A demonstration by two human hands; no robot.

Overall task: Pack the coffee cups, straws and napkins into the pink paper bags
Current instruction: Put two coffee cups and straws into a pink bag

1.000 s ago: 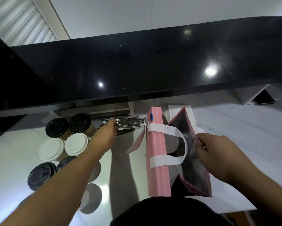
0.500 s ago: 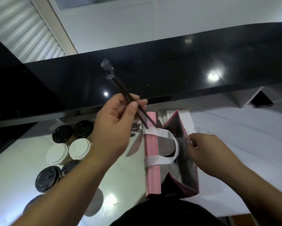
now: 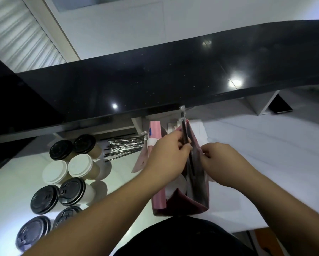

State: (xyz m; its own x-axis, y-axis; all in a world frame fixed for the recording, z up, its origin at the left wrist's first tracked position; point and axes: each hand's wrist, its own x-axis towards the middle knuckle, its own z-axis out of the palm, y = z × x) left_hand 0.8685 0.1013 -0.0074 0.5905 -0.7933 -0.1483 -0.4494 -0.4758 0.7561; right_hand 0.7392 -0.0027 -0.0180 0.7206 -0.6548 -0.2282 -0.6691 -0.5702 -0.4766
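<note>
Left hand (image 3: 167,156) pinching wrapped straw (image 3: 184,130) over open pink bag (image 3: 157,196); right hand (image 3: 223,163) gripping bag's rim; lidded cups (image 3: 81,167) left of bag.

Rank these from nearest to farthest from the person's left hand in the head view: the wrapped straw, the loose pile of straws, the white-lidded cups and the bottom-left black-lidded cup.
1. Wrapped straw: pinched in the left hand over the pink bag.
2. Pile of straws: on the counter, just left of the bag.
3. White-lidded cups: farther left.
4. Bottom-left black-lidded cup: near the picture's lower left corner.
</note>
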